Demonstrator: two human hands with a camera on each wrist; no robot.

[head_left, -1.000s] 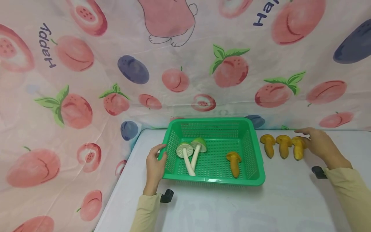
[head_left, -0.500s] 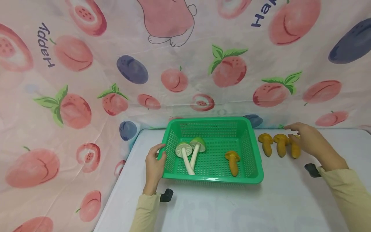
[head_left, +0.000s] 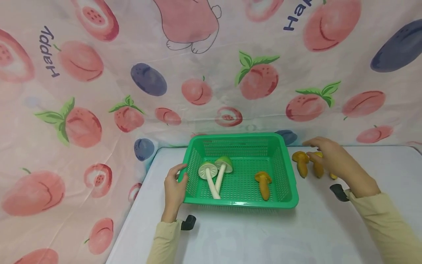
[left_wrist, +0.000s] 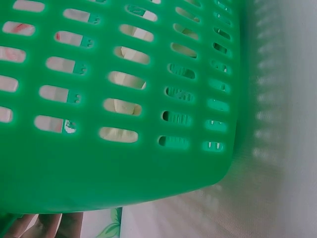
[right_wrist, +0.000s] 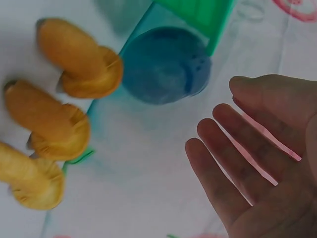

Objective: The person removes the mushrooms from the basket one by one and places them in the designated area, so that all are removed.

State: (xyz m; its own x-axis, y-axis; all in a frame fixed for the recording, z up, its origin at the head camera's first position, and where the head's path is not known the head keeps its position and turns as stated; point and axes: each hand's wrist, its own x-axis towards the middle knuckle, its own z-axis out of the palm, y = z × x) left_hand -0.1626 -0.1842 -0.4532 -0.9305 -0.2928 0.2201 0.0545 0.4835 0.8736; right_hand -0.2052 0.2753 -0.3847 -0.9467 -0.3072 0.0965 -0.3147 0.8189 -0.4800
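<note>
At the left side of the green plastic basket [head_left: 240, 203], my left hand [head_left: 174, 189] holds the rim with thumb and fingers. Some of its fingers [left_wrist: 47, 225] show past the rim in the left wrist view. Two white-stemmed mushrooms with green caps [head_left: 207, 171] lie crossed inside, left of one yellow-brown mushroom [head_left: 263, 185]. Three more yellow-brown mushrooms [head_left: 301, 165] lie in a row right of the basket. Above that row hovers my right hand [head_left: 336, 163], fingers extended and apart, holding nothing; in the head view it hides part of the row, shown whole in the right wrist view [right_wrist: 74, 54].
A white tabletop [head_left: 237, 234] carries the basket and the loose mushrooms. Behind it rises a pink fruit-print cloth [head_left: 204, 121], which also hangs along the left side. Black wrist cameras [head_left: 188, 222] sit on both wrists.
My right hand has moved left across the loose mushrooms, from the rightmost toward the basket. The left hand stays at the rim. The mushrooms keep their places, though the head view shifts slightly.
</note>
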